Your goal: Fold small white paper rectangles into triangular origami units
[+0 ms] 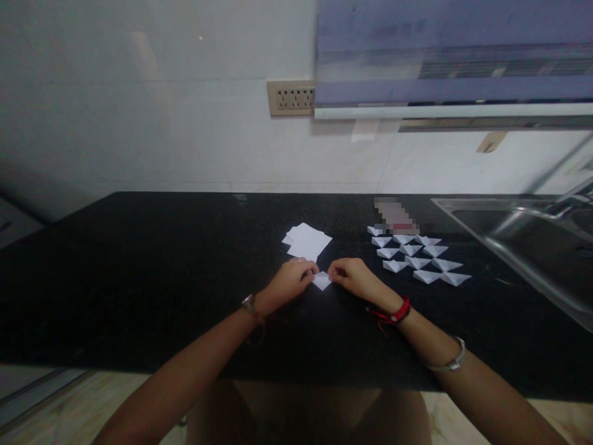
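Note:
A small white piece of folded paper (322, 281) lies low over the black countertop, held between my two hands. My left hand (293, 278) pinches its left corner, fingers closed. On the opposite corner, my right hand (353, 275) has its thumb and fingertips pressed together. Just beyond my left hand is a loose pile of white paper sheets (306, 240). To the right of my right hand, several folded white paper pieces (410, 250) stand in uneven rows.
The black countertop (139, 278) runs along a tiled wall. At the right, a metal sink (546, 241) with a faucet is set into it. A blurred-out flat object (397, 216) lies behind the folded pieces. A socket panel (291, 99) is on the wall.

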`<state>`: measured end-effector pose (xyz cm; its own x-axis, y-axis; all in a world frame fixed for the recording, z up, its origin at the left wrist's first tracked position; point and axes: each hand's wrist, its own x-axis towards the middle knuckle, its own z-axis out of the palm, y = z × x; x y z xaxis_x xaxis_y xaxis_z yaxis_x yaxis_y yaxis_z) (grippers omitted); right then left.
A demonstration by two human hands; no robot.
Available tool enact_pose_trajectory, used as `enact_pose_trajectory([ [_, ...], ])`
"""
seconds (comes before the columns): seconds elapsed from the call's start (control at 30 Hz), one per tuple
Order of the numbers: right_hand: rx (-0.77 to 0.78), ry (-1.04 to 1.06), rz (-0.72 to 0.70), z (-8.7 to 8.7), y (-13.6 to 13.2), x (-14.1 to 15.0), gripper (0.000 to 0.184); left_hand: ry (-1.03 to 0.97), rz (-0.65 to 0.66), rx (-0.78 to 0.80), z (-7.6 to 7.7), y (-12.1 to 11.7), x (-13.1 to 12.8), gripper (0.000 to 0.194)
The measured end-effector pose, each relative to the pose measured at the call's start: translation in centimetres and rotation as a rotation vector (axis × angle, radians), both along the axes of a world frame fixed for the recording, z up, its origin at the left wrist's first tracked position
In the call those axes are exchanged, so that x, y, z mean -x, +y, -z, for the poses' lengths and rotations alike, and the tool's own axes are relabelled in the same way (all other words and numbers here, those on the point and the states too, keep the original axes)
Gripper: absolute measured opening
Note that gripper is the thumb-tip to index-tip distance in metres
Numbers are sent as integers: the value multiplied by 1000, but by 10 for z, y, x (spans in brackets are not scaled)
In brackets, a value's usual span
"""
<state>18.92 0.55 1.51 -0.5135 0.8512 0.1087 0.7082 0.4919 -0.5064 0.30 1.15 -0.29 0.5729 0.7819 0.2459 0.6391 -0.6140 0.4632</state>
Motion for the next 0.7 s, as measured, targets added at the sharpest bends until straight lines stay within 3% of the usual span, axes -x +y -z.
enact_pose_trajectory([
  [0.23, -140, -94, -199, -3, -2, -8, 15, 33, 95, -43, -2, -2, 5, 15],
  [0.53, -212, -198, -296, 0, -2, -10, 22, 92, 89, -92, -1, -2, 7, 13],
  [0.7, -256, -287, -317, -3, -5, -9, 21, 252, 143, -203, -3, -5, 9, 17],
])
